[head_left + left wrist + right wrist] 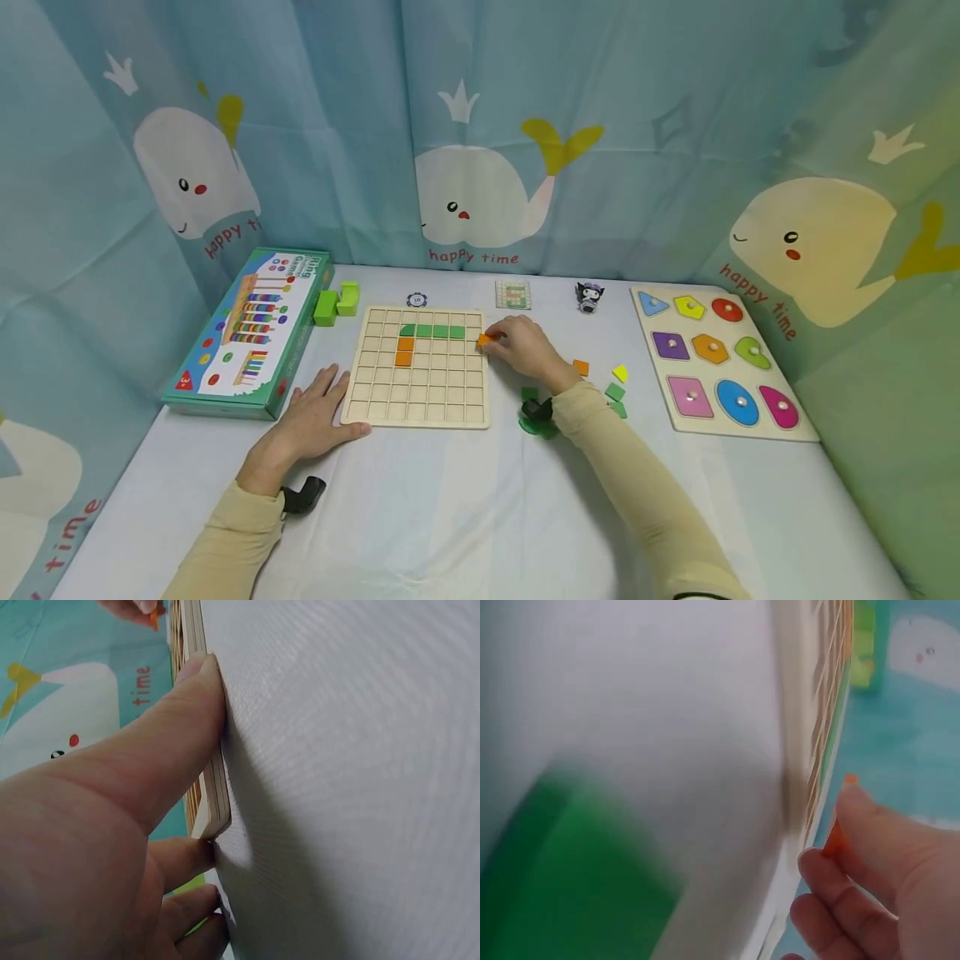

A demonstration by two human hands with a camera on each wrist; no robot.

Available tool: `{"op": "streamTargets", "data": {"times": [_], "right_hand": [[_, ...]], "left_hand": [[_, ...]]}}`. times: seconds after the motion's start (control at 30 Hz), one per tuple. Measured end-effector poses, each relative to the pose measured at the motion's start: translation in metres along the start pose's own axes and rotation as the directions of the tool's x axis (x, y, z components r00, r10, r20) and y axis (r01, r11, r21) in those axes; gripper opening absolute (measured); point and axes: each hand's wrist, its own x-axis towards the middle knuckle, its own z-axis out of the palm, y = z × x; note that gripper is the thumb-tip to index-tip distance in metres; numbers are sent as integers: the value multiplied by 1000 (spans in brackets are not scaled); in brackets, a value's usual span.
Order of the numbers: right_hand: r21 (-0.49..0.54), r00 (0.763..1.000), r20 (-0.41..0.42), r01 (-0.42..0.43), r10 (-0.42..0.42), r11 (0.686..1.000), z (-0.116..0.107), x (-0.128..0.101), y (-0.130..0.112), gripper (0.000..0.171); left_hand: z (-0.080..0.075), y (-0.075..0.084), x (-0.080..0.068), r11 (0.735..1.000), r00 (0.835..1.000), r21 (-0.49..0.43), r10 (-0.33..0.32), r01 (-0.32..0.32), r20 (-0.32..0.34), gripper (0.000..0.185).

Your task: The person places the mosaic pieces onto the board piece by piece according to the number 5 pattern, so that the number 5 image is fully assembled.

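At the right edge of the wooden grid board point(420, 392), level with its top rows, the right hand point(525, 348) pinches a small orange piece point(484, 339) between thumb and fingertips; the right wrist view shows the same orange piece point(835, 834) nipped at the board's rim, so that grip is grasping the piece. On the board's upper rows lies a green strip point(433, 331), with an orange block point(405, 351) set just beneath its left end.

The left hand point(318, 417) lies flat on the bench point(480, 517) with fingers spread and straight, its thumb pressed along the board's lower left edge; the left wrist view shows the thumb point(176, 720) against the board's side point(214, 802). That grip is released, holding nothing.

Near the right forearm, loose pieces sit on the bench: an orange square point(581, 367), a yellow piece point(620, 373) and green pieces point(615, 392), well apart from the board. To the left of the board rests a teal toy box point(251, 333), and two light green blocks point(336, 302) sit between it and the board's top corner. A round token point(417, 300), a small card point(513, 294) and a little dark figurine point(589, 297) stand along the back. On the far right lies a shape puzzle board point(716, 358) with coloured knobbed shapes. A whale-print curtain point(480, 125) hangs behind.
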Motion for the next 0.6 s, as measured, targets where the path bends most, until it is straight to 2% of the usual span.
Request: {"op": "streamTargets", "data": {"times": [0.3, 0.6], "right_hand": [[-22, 995, 50, 85, -84, 996, 14, 15, -31, 29], [7, 986, 121, 114, -114, 993, 22, 24, -59, 27]], "left_hand": [[-1, 1, 0, 1000, 1000, 5, -3, 3, 2, 94], [1, 0, 1, 1000, 1000, -2, 0, 0, 6, 94]]}}
